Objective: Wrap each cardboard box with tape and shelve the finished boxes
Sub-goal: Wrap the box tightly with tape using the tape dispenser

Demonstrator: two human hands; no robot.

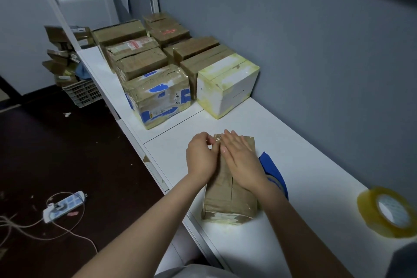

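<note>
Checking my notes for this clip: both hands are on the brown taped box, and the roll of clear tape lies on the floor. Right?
One detail is wrong. The head view shows the tape roll lying on the white desk, to the person's right, not on the floor. The left hand and right hand are indeed on the brown box.

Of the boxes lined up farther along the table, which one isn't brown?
The white box at the near end of the wall-side row, yellowish tape along its edges. The others are brown cardboard.
</note>
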